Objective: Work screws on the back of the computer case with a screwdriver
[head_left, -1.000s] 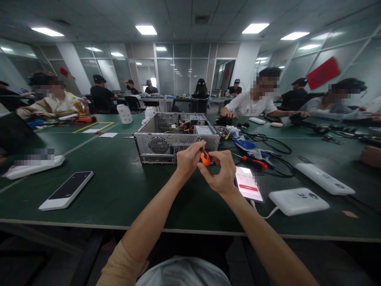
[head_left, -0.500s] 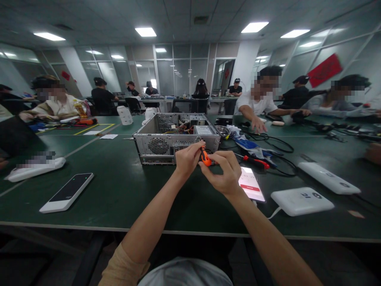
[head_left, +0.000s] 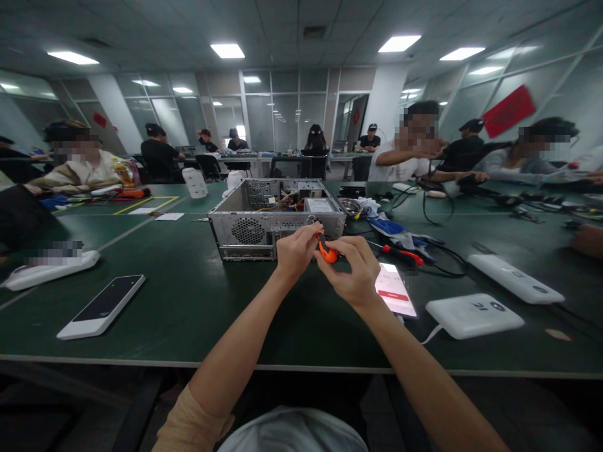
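My left hand (head_left: 294, 252) and right hand (head_left: 354, 269) pinch a stubby orange-and-black screwdriver handle (head_left: 328, 252).
Likely I'm screwing at the open grey metal computer case (head_left: 268, 220), twelve o'clock; next needs steady twisting.

Dull metal computer case (head_left: 271, 219)

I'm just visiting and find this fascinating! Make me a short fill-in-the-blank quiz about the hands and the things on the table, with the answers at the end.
1. The left hand and right hand meet at a tool whose handle is black and ____.
2. The lit phone lies to the ____ of the open computer case.
3. The honeycomb vent is on the ____ half of the case's near side.
4. The screwdriver lying on the table has a black and ____ handle.

Missing words: orange; right; left; red.
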The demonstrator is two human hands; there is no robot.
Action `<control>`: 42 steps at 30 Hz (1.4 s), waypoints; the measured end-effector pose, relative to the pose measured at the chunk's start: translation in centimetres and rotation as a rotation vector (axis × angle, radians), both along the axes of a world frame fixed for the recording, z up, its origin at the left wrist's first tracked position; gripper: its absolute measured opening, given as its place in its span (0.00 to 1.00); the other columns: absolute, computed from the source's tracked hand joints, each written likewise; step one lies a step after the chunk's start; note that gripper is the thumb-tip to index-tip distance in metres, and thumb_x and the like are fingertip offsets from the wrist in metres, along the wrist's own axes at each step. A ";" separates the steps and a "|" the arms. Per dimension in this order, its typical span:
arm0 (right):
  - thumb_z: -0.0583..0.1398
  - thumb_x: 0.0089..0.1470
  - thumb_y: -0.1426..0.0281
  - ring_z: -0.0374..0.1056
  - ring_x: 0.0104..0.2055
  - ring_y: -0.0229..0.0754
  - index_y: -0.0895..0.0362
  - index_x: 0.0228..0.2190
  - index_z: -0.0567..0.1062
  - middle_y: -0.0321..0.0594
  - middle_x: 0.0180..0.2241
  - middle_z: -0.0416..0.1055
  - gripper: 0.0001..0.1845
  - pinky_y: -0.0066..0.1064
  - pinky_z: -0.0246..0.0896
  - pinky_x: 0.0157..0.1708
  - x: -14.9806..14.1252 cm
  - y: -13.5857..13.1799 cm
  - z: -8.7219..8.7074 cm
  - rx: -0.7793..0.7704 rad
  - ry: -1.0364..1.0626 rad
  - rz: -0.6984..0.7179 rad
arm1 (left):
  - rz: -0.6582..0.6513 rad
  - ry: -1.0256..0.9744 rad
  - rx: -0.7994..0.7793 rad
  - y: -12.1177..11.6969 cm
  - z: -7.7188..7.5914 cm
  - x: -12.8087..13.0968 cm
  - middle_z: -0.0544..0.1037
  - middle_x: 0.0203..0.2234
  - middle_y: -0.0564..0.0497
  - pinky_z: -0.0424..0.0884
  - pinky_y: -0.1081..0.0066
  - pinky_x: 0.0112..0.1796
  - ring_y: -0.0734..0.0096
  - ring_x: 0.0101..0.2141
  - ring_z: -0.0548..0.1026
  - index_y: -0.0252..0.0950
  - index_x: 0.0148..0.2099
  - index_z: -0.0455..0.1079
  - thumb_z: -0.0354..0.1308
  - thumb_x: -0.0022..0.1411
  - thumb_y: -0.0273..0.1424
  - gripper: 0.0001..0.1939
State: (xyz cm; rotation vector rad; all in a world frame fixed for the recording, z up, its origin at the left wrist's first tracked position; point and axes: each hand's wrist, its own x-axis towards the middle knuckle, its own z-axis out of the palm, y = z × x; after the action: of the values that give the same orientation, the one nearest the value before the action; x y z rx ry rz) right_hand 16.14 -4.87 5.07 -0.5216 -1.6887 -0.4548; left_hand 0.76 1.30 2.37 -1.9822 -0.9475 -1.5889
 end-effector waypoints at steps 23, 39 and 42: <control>0.63 0.58 0.62 0.69 0.28 0.39 0.54 0.38 0.72 0.36 0.29 0.72 0.10 0.30 0.64 0.29 -0.5 -0.2 -0.2 -0.221 0.012 -0.088 | -0.027 0.071 0.146 -0.1 -0.6 -0.3 0.83 0.46 0.42 0.77 0.78 0.35 0.69 0.43 0.83 0.33 0.50 0.75 0.54 0.71 0.29 0.11; 0.62 0.56 0.75 0.67 0.37 0.42 0.54 0.39 0.80 0.41 0.34 0.68 0.09 0.34 0.69 0.35 -0.6 0.4 -0.7 -0.078 -0.172 -0.005 | -0.058 0.175 0.015 -1.2 -0.3 -0.8 0.79 0.55 0.43 0.78 0.76 0.40 0.68 0.50 0.80 0.36 0.62 0.67 0.52 0.70 0.26 0.20; 0.61 0.55 0.78 0.66 0.38 0.43 0.53 0.42 0.79 0.42 0.37 0.66 0.14 0.36 0.70 0.36 -0.5 0.7 -1.0 -0.096 -0.158 -0.009 | -0.057 0.165 0.025 -1.2 -0.2 -0.8 0.78 0.56 0.42 0.78 0.76 0.39 0.68 0.51 0.80 0.34 0.63 0.67 0.51 0.70 0.26 0.20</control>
State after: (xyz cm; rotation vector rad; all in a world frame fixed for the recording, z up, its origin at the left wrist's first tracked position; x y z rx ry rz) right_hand 15.59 -4.19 4.10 -0.5759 -1.8669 -0.4326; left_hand -0.08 0.11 2.16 -2.1027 -0.8100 -1.4337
